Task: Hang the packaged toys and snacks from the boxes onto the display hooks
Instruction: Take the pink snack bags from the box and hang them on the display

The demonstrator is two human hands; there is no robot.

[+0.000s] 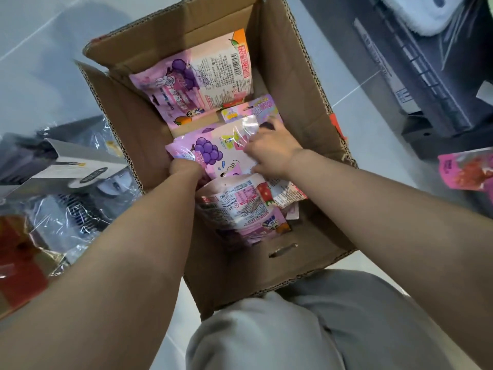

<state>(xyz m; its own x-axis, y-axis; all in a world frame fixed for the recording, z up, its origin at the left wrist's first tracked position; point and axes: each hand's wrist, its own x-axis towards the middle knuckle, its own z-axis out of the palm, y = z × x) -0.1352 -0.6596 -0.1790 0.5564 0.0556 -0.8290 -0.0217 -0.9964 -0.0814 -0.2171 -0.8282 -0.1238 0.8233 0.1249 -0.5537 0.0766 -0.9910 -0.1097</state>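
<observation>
An open cardboard box stands on the floor between my knees, holding several pink and purple snack bags printed with grapes. My left hand reaches down at the left edge of a grape snack bag in the middle of the box, its fingers curled round that edge and mostly hidden beneath it. My right hand grips the same bag's right side, fingers curled over the shiny top. Another snack bag lies at the far end of the box. A third bag lies back side up, nearer me.
Plastic-wrapped goods and a grey carton crowd the floor left of the box. A dark display rack base stands at the right, with a pink snack packet at the right edge. My grey trouser leg is below the box.
</observation>
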